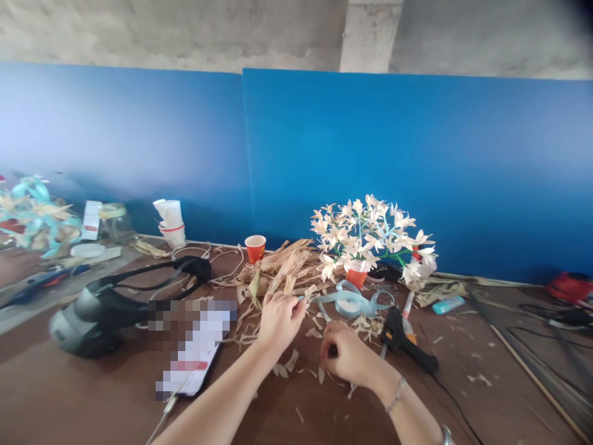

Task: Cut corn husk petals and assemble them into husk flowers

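Note:
My left hand [281, 318] is closed in a pinch over the dried husk scraps, with a tiny light-blue bit at its fingertips, too small to name. Curled with thumb and fingers together, my right hand [346, 353] is just above the brown table; whatever it pinches is hidden. Close behind it lies a loosely unwound light-blue ribbon [349, 305], one strand reaching toward the fingers. Beyond, white husk flowers [359, 232] on green stems stand in a red-and-white paper cup [356, 275]. Pale petal-like scraps [290, 360] lie around both hands.
A black glue gun [402, 343] with a cord lies right of my right hand. To the left are a phone [197, 352] on a cable and a grey-black headset [88, 318]. Dried husks [290, 262] and an orange cup [255, 248] sit near the blue partition [393, 136].

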Motion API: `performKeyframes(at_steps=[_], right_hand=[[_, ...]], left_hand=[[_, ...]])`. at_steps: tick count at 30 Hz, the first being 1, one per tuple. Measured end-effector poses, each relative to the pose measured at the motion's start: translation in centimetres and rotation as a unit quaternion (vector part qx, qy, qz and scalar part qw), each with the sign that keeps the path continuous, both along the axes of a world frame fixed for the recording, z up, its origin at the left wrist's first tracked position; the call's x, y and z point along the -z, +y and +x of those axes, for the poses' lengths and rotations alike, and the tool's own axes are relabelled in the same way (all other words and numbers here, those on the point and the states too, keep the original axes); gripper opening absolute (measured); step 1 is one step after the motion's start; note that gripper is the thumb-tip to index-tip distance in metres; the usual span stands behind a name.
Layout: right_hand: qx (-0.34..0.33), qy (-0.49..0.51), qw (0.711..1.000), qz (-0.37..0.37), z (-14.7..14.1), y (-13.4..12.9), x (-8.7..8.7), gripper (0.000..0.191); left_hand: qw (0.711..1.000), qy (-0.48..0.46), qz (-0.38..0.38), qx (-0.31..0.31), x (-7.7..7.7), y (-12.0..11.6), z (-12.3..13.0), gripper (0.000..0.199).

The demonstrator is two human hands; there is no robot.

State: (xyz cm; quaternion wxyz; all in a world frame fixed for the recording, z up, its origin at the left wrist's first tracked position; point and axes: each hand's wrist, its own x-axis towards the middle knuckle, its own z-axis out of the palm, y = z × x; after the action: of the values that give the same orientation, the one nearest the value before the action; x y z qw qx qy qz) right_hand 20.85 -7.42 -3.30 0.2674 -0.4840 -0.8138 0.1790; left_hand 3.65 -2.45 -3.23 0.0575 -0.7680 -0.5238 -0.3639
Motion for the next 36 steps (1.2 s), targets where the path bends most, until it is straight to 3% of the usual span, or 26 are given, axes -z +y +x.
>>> performKeyframes(at_steps=[3,7,10,15,17,22,27,36], right_hand=[[0.013,0.047,0.999,-0.006,0.0,0.4,-0.3,0.012],[0.074,0.153,0.985,0.021,0.2,1.2,-0.6,0.011],[0.096,0.209,0.972,0.039,0.6,1.8,-0.5,0.012],[0.106,0.219,0.969,0.036,0.7,2.0,0.0,0.005],[0.099,0.21,0.971,0.05,0.5,1.8,0.0,0.012],[0.076,0.09,0.986,0.121,0.0,1.2,-0.2,0.012],[0.106,0.017,0.982,0.154,-0.2,0.9,-0.4,0.013],[0.2,-0.011,0.957,0.211,-1.2,0.8,0.1,0.014]], left_hand=[[0.997,-0.035,-0.035,0.061,-0.3,-0.2,0.2,0.033],[0.966,-0.089,-0.107,0.217,-0.6,-0.7,0.4,0.018],[0.948,-0.11,-0.145,0.261,-0.5,-1.0,0.5,0.013],[0.949,-0.123,-0.145,0.251,-0.5,-1.0,0.6,0.011],[0.951,-0.116,-0.137,0.25,-0.5,-0.9,0.6,0.011],[0.962,-0.065,-0.114,0.239,-0.3,-0.9,0.6,0.011],[0.971,-0.028,-0.095,0.218,-0.4,-1.2,1.0,0.012],[0.987,0.015,-0.067,0.146,0.0,-1.2,1.7,0.012]])
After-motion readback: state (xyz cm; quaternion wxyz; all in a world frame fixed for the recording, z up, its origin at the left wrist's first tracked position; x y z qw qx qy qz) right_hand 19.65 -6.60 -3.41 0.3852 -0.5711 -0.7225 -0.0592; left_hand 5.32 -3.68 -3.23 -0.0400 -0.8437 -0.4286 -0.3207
